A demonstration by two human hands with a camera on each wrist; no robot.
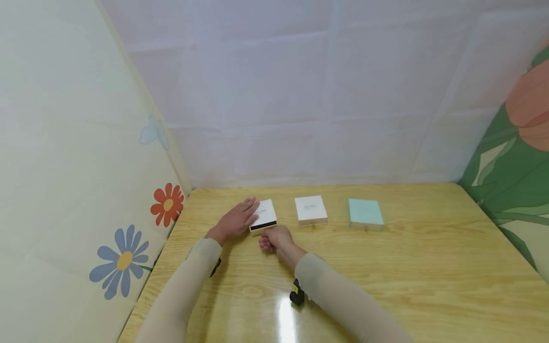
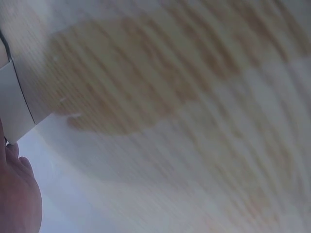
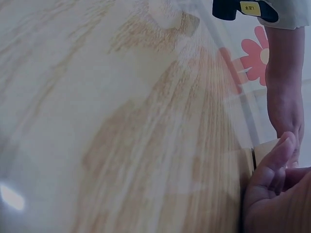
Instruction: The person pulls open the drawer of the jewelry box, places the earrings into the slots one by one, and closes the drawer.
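A white drawer-style box (image 1: 268, 210) lies at the left of the table, with a dark strip showing along its front where the drawer stands slightly out of the sleeve. My left hand (image 1: 235, 220) rests on its top and left side, fingers straight. At the front edge, my right hand (image 1: 279, 239) has its fingers curled and pinches the drawer front; the exact grip is hidden. Part of the left hand (image 2: 19, 199) and the box's side (image 2: 15, 104) appear in the left wrist view. The right wrist view shows the right hand's thumb (image 3: 277, 155) against the box.
Another white box (image 1: 310, 208) with small print sits to the right, and a mint-green box (image 1: 365, 212) beyond it. Both have a small tab at the front. The wooden table (image 1: 429, 267) meets a white cloth backdrop (image 1: 279, 95) behind and flowered panels at the sides.
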